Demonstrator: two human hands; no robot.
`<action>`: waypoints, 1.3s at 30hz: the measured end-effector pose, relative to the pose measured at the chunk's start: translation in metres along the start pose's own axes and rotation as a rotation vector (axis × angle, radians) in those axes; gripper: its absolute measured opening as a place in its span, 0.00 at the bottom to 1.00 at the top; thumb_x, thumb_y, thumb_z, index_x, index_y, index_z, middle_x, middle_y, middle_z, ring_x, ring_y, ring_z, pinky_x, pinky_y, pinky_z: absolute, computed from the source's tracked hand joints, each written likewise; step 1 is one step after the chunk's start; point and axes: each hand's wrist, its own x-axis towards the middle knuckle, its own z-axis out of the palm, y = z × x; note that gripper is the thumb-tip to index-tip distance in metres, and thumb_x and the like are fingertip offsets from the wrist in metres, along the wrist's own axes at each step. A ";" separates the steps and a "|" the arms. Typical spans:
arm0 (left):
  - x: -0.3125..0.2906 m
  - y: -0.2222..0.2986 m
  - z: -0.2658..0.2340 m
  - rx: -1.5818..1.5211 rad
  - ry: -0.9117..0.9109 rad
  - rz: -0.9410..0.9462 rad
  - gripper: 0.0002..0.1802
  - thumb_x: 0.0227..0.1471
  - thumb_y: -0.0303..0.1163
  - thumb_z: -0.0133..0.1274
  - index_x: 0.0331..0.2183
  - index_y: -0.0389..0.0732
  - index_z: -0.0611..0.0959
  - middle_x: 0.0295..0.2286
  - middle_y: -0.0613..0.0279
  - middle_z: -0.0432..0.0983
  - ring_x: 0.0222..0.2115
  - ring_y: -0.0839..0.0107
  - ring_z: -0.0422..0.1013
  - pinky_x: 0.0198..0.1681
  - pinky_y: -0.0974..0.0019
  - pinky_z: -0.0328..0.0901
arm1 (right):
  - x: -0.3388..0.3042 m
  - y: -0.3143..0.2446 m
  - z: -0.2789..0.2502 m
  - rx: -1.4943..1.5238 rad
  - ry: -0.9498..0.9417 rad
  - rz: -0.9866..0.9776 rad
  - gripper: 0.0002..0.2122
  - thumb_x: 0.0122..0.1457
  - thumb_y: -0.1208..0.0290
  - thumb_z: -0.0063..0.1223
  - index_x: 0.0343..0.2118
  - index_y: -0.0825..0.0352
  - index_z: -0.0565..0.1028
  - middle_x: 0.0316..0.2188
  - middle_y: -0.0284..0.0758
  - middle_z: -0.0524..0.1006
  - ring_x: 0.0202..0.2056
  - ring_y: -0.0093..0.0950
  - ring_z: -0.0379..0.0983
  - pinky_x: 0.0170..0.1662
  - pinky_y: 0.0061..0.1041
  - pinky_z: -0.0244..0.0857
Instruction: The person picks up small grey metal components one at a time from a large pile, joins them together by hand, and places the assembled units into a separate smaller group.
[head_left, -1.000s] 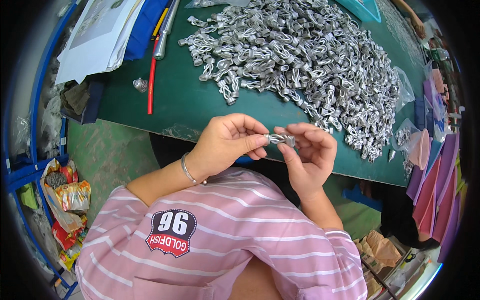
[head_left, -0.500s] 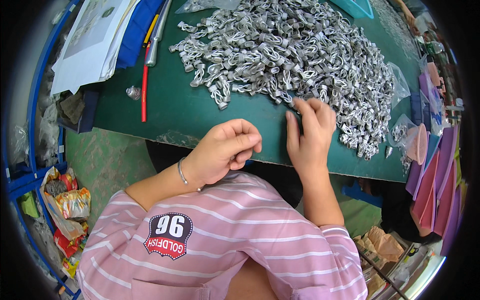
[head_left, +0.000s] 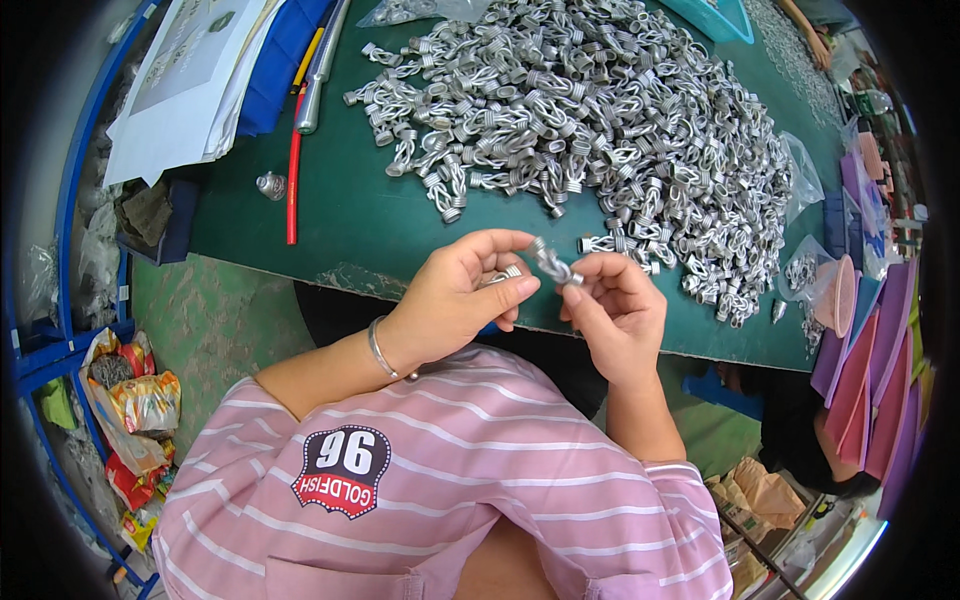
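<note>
Between my hands, near the table's front edge, is a small silver metal looped fitting [head_left: 550,262] with a ribbed collar, slightly blurred. My right hand [head_left: 620,312] pinches its lower end between thumb and fingers. The index fingertip of my left hand [head_left: 445,295] meets its upper end. Curled fingers of that left hand also close around another silver piece [head_left: 507,275], partly hidden by them. Just beyond my hands spreads a large pile of similar looped fittings [head_left: 560,110], lying in all directions on the green table [head_left: 330,210].
Papers [head_left: 185,80], a blue tray [head_left: 280,65], a red stick [head_left: 292,190] and a metal-handled tool [head_left: 315,90] lie at left. A turquoise basket [head_left: 735,22] stands at the far right. Plastic bags [head_left: 800,170] and a pink bowl [head_left: 840,295] are on the right.
My right hand has drawn back from the pile's near edge toward my left hand, bringing a looped fitting. My left index finger has extended to meet it.
</note>
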 end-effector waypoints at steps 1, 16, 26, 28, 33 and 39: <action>0.000 -0.001 -0.002 0.012 -0.017 0.027 0.17 0.49 0.24 0.52 0.42 0.32 0.71 0.28 0.65 0.69 0.23 0.82 0.66 0.24 0.78 0.63 | -0.002 -0.001 0.002 0.211 -0.061 0.105 0.07 0.51 0.82 0.53 0.34 0.72 0.71 0.27 0.32 0.73 0.24 0.17 0.70 0.25 0.13 0.64; -0.002 -0.001 -0.003 -0.013 0.014 0.102 0.09 0.49 0.24 0.52 0.35 0.32 0.76 0.24 0.64 0.72 0.20 0.80 0.68 0.24 0.78 0.65 | -0.003 0.015 0.006 -0.039 0.046 -0.504 0.20 0.45 0.90 0.54 0.39 0.69 0.60 0.38 0.44 0.69 0.34 0.24 0.69 0.35 0.19 0.67; 0.000 0.003 -0.012 -0.345 -0.158 -0.292 0.13 0.57 0.34 0.41 0.38 0.34 0.72 0.27 0.59 0.70 0.23 0.75 0.69 0.15 0.77 0.60 | 0.008 -0.002 -0.004 -0.801 0.063 -0.681 0.10 0.42 0.82 0.55 0.31 0.68 0.74 0.27 0.37 0.70 0.28 0.34 0.65 0.32 0.29 0.59; -0.001 0.002 -0.013 -0.274 -0.123 -0.223 0.11 0.56 0.33 0.43 0.36 0.35 0.72 0.27 0.60 0.69 0.22 0.76 0.67 0.14 0.77 0.59 | 0.018 -0.003 -0.011 -1.079 0.074 -0.543 0.12 0.43 0.79 0.56 0.34 0.67 0.73 0.28 0.36 0.68 0.30 0.35 0.63 0.34 0.31 0.57; -0.003 0.012 -0.003 -0.151 -0.042 -0.191 0.08 0.53 0.29 0.48 0.35 0.36 0.71 0.30 0.59 0.71 0.26 0.74 0.70 0.19 0.77 0.65 | 0.027 -0.001 -0.015 -1.038 -0.019 -0.471 0.11 0.44 0.78 0.57 0.33 0.68 0.72 0.28 0.37 0.69 0.29 0.35 0.64 0.33 0.31 0.58; -0.003 0.008 -0.003 0.016 -0.016 -0.105 0.13 0.48 0.25 0.53 0.38 0.33 0.73 0.30 0.61 0.72 0.25 0.77 0.71 0.20 0.78 0.66 | 0.004 -0.001 0.002 0.141 -0.057 -0.088 0.08 0.53 0.83 0.51 0.36 0.72 0.69 0.30 0.34 0.71 0.29 0.20 0.69 0.31 0.16 0.63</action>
